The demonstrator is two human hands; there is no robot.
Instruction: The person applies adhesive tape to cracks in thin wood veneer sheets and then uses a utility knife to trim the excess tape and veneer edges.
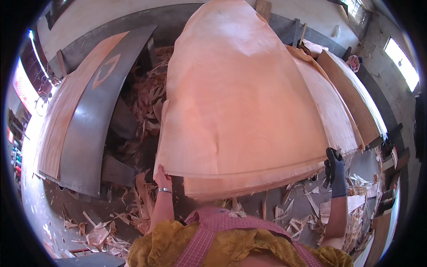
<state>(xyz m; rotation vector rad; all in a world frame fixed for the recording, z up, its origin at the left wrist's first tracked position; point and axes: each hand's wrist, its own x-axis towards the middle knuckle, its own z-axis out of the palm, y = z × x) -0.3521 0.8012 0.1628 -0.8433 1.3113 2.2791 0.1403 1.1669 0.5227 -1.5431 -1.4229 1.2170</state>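
Note:
A large, thin sheet of orange-pink wood veneer (240,107) stretches away from me over a stack of similar sheets (249,184). At its near left corner, my bare left hand (163,177), with a band at the wrist, pinches the veneer's edge. My right hand (336,172), in a dark glove, is closed at the near right corner, against the sheet's edge. A small grey blade-like tool (338,152) sticks up from the gloved fingers; the rest of it is hidden in the grip. The sheet's near edge runs almost straight between both hands.
To the left stands a grey-topped table (89,120) with a veneer strip (73,115) along it. Torn veneer scraps (149,98) fill the gap beside the stack, and more scraps (104,233) litter the floor. Further veneer sheets (327,93) and a brown board (349,100) lie at the right.

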